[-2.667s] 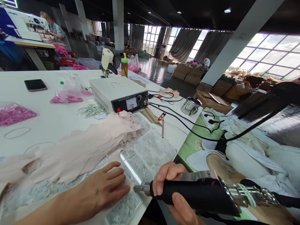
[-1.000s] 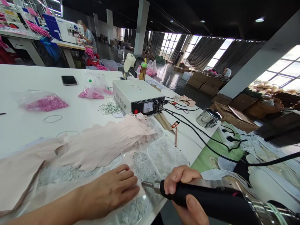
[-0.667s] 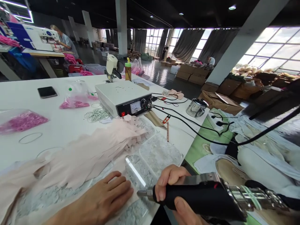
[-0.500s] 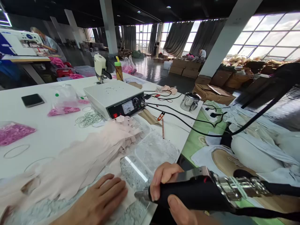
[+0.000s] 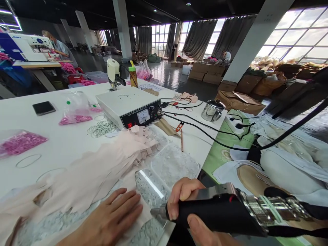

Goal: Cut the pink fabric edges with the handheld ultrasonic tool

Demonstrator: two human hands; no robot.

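Note:
My left hand (image 5: pixel 110 217) lies flat, fingers stretched out, on a strip of pale pink fabric (image 5: pixel 145 208) at the table's near edge. My right hand (image 5: pixel 189 212) is wrapped around a black handheld ultrasonic tool (image 5: pixel 215 212) with a metal lever on top. Its pointed metal tip (image 5: pixel 159 212) is at the right edge of the fabric, just beside my left fingertips; whether it touches is hard to tell. Beneath the fabric is a marbled grey sheet (image 5: pixel 176 162) under clear plastic. A heap of pale pink fabric pieces (image 5: pixel 102 164) spreads to the left.
A white generator box (image 5: pixel 128 104) with a dial stands behind the fabric, its black cable (image 5: pixel 205 136) looping right. Also on the table are rubber bands (image 5: pixel 101 128), orange snips (image 5: pixel 179 126), a steel mug (image 5: pixel 212 111) and a phone (image 5: pixel 43 108). White moulded cups (image 5: pixel 289 167) lie at right.
The view has shifted slightly, so everything appears a little further right. Both hands, the tool and the fabric keep much the same places relative to each other.

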